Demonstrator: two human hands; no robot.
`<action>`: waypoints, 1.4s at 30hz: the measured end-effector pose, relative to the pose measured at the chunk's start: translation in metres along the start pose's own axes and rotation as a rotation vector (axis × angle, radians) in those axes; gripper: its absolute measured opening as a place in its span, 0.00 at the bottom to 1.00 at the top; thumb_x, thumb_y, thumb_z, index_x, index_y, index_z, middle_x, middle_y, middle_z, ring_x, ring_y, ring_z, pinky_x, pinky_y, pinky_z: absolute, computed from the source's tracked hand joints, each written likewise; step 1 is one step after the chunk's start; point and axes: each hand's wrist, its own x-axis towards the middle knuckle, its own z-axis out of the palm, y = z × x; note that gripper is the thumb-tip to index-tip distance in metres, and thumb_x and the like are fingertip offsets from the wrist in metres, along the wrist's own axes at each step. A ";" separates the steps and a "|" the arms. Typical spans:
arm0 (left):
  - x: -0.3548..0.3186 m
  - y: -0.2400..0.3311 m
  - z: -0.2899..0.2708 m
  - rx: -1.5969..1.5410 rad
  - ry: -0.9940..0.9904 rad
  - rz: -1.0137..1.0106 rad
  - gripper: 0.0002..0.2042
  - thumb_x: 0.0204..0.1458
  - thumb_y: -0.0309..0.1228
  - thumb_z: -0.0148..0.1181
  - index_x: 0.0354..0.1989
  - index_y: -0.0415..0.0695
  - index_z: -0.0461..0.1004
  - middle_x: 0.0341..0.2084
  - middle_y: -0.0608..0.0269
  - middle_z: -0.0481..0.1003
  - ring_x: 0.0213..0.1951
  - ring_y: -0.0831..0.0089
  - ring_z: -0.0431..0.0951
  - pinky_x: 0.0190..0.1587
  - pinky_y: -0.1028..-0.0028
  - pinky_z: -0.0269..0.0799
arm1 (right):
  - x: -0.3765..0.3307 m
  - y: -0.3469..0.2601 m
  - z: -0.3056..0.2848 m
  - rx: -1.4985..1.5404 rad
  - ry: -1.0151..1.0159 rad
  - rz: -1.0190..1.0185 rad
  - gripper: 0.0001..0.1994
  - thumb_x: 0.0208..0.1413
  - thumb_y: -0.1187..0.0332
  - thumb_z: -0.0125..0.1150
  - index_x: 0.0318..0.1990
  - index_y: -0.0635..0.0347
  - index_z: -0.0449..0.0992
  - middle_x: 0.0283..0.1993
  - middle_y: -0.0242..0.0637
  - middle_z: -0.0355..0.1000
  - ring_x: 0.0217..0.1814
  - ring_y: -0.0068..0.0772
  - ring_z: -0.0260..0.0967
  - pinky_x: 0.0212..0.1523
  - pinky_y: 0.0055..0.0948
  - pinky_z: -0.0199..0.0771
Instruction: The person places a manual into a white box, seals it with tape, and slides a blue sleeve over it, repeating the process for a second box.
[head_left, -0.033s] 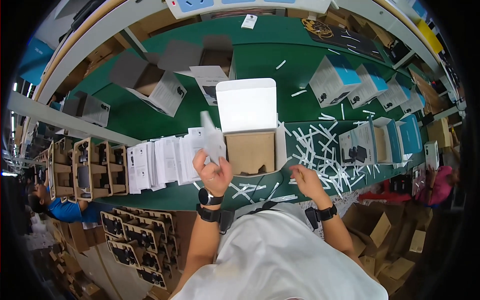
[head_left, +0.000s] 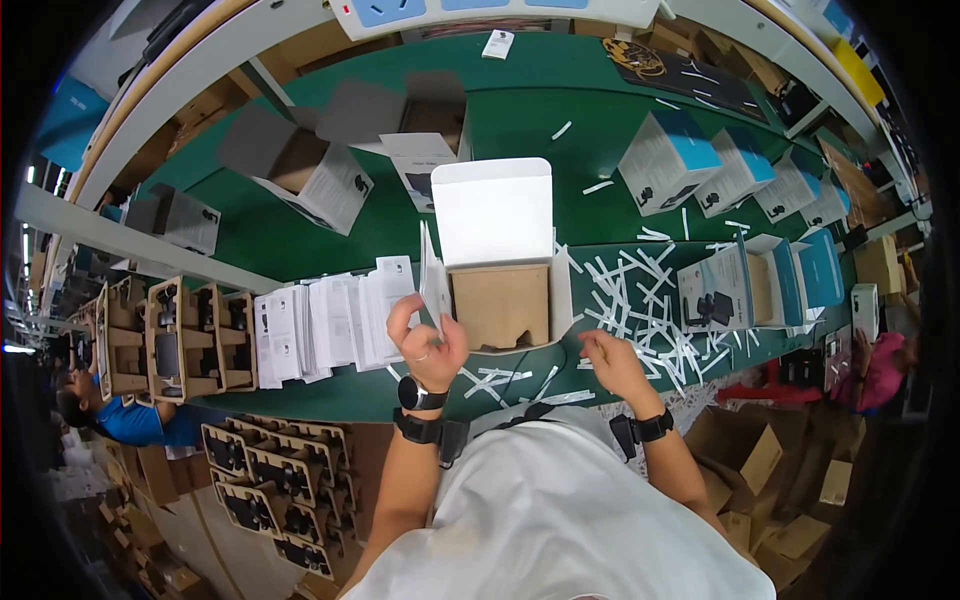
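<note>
A white booklet, seen nearly edge-on, is pinched in my left hand. It stands upright along the left side of an open white carton, whose lid is raised at the back. A brown cardboard insert fills the carton. My right hand is off the carton's front right corner with its fingers curled together. What they hold, if anything, is hidden. Left of my left hand lies a row of stacked white booklets. Loose white strips are scattered to the right of the carton.
Cardboard trays with black devices stand at the left end of the green table. Open cartons sit at the back left, closed blue-and-white cartons at the back right. Brown boxes lie below right. A co-worker in pink is far right.
The booklet in my left hand has turned from a leftward slant to upright, nearly edge-on, closer against the carton's left side. My right hand stays in place.
</note>
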 end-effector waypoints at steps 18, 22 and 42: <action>0.008 0.039 -0.011 -0.105 -0.286 -0.223 0.29 0.49 0.28 0.69 0.61 0.39 0.69 0.56 0.46 0.68 0.54 0.47 0.72 0.55 0.59 0.71 | 0.019 -0.095 -0.026 0.017 0.057 -0.419 0.21 0.65 0.61 0.48 0.58 0.64 0.76 0.62 0.47 0.73 0.58 0.49 0.76 0.56 0.34 0.75; 0.021 0.065 -0.002 -0.035 -0.705 0.091 0.36 0.45 0.42 0.73 0.64 0.41 0.69 0.66 0.47 0.63 0.61 0.43 0.68 0.59 0.52 0.69 | 0.023 -0.097 -0.031 -0.070 0.047 -0.444 0.14 0.62 0.66 0.54 0.51 0.59 0.80 0.57 0.43 0.77 0.45 0.45 0.79 0.43 0.33 0.79; -0.009 0.062 0.009 0.042 -0.763 0.129 0.25 0.52 0.36 0.66 0.55 0.33 0.72 0.58 0.40 0.70 0.63 0.45 0.68 0.67 0.49 0.62 | 0.078 -0.144 0.021 -0.085 0.337 -0.481 0.07 0.53 0.62 0.68 0.33 0.52 0.77 0.35 0.32 0.74 0.30 0.41 0.76 0.29 0.36 0.74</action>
